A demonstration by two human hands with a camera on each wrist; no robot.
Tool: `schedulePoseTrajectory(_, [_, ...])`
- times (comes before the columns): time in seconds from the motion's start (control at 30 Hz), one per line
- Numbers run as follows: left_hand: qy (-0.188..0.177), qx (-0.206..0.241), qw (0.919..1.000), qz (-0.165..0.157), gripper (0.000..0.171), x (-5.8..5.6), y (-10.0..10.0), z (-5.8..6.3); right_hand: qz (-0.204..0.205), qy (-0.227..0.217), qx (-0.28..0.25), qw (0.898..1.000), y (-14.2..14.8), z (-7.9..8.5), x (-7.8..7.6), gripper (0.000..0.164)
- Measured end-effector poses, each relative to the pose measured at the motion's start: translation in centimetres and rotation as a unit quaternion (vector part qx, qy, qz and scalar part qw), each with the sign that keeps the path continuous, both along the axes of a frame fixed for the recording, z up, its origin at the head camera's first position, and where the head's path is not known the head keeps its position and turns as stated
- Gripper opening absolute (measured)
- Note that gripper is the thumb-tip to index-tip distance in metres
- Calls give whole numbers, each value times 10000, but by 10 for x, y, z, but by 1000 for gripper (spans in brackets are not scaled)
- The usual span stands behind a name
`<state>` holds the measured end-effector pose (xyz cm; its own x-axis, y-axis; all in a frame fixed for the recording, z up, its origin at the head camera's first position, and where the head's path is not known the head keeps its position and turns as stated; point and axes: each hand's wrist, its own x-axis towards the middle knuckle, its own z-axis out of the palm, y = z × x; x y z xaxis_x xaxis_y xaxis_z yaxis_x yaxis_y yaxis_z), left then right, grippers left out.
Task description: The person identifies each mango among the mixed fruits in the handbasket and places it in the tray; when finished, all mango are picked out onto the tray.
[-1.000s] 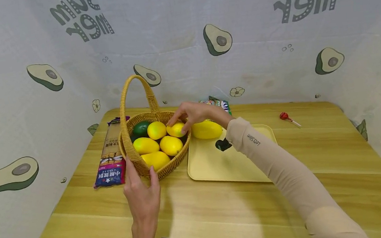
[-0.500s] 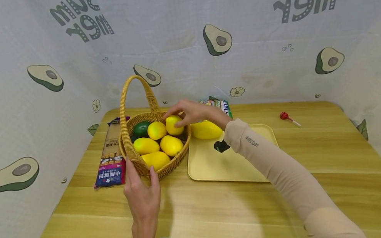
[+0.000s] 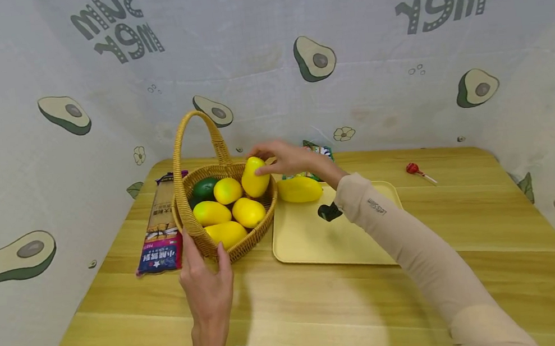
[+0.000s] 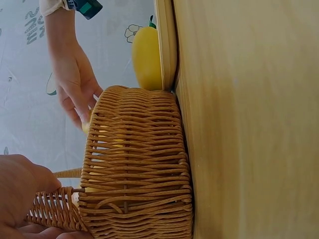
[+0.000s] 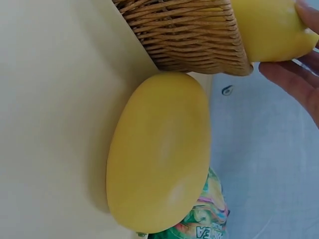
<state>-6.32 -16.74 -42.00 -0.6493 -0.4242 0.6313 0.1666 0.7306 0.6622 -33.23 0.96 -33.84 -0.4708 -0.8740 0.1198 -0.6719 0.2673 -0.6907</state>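
Observation:
A wicker basket (image 3: 258, 235) with a tall arched handle stands left of centre. My left hand (image 3: 208, 284) grips it at the near foot of the handle, as the left wrist view shows. In my right hand (image 3: 283, 158) a yellow lemon (image 3: 255, 181) is pinched between thumb and fingers, tilted up at the basket's right rim. The right wrist view shows the lemon's pointed end. Inside the basket lie several yellow fruits (image 3: 248, 213) and a dark green fruit (image 3: 205, 189), perhaps an avocado. A large yellow mango (image 5: 159, 154) rests on the tray beside the basket.
The pale yellow tray (image 3: 310, 243) sits right of the basket. A pasta packet (image 3: 161, 224) lies on its left. Behind the mango is a green printed packet (image 5: 209, 209), partly hidden. A red lollipop (image 3: 413, 168) lies far right. A patterned cloth encloses the table (image 3: 293, 318).
The right hand has lifted the lemon from among the basket's fruits and turned it upright, drifting slightly right. The left hand stays on the basket.

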Motion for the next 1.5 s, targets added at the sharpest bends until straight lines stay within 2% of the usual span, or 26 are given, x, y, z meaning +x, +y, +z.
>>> schedulePoseTrajectory(0.17, [-7,-21,10000,44,74,0,0,0,-101,459,-170,9987,14,2,3,50])
schedulePoseTrajectory(0.27, [-32,-7,10000,66,74,0,-1,0,-209,488,-262,9982,22,4,6,45])
schedulePoseTrajectory(0.5, [-41,-42,9999,138,75,0,-2,0,-591,86,-603,9964,34,3,13,34])
schedulePoseTrajectory(0.73, [40,-52,9999,114,76,-1,-1,0,-925,-72,-974,9909,48,-2,18,25])
schedulePoseTrajectory(0.8, [60,-59,9999,100,76,-2,0,0,-906,-142,-1113,9895,54,-1,21,26])
schedulePoseTrajectory(0.9, [77,-74,9999,103,75,-2,1,0,-741,-234,-1236,9893,64,-1,27,39])
schedulePoseTrajectory(1.03, [77,-102,9998,123,75,-2,2,0,-545,-128,-1165,9916,79,-2,36,48])
schedulePoseTrajectory(1.17, [73,-101,9998,128,76,-1,1,-1,-523,-318,-1231,9905,90,-7,44,41])
schedulePoseTrajectory(1.5, [102,-48,9999,88,78,0,2,-2,-862,-801,-1507,9816,111,-26,63,38])
